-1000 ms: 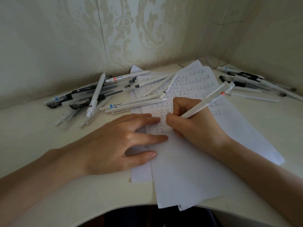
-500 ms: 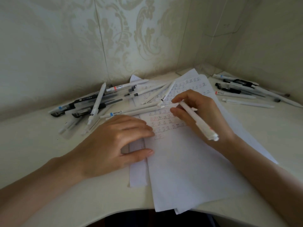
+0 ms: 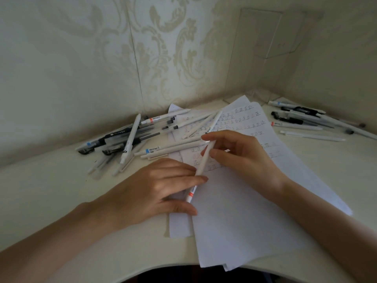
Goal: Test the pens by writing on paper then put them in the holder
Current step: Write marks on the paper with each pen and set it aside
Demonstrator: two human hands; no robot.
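My right hand (image 3: 244, 158) pinches the upper end of a white pen (image 3: 205, 158) with a red label, held slanted just above the paper (image 3: 244, 211). The pen's lower end reaches my left hand (image 3: 151, 193), which lies flat on the paper's left edge with fingers spread. The middle finger of that hand crosses over the pen. The sheets carry rows of small written marks on their far half. No pen holder is in view.
Several black and white pens (image 3: 126, 139) lie heaped at the back left, some spilling onto the paper. More pens (image 3: 302, 119) lie at the back right by the corner walls. The cream desk (image 3: 61, 180) has a curved front edge close to me.
My right hand stopped writing, lifted the pen and turned it end over end, so its labelled end now points at my left hand. The left hand stayed on the paper.
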